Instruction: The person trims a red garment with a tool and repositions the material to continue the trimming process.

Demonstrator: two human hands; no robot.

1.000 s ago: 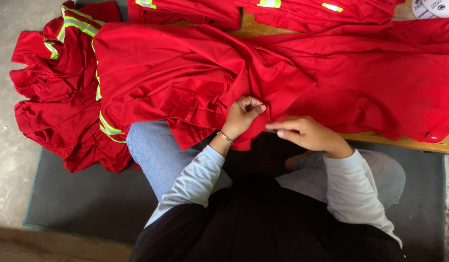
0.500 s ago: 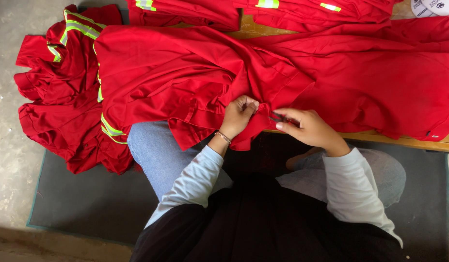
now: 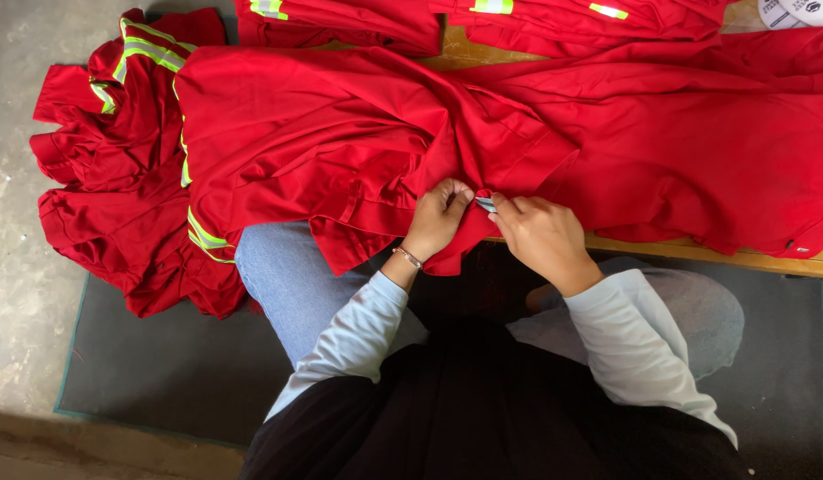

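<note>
A large red work garment lies spread over a low wooden table in front of me. My left hand pinches a fold of its red cloth near the front edge. My right hand is right beside it, fingers closed on a small grey and white item, too small to tell what it is, held against the same fold. The two hands almost touch. A thin bracelet sits on my left wrist.
A heap of red garments with yellow-green reflective stripes hangs off the table's left end onto the floor. More folded red garments lie at the back. A dark mat covers the concrete floor under my knees.
My right hand has moved left along the cloth to meet my left hand. The left hand has stayed on the fold.
</note>
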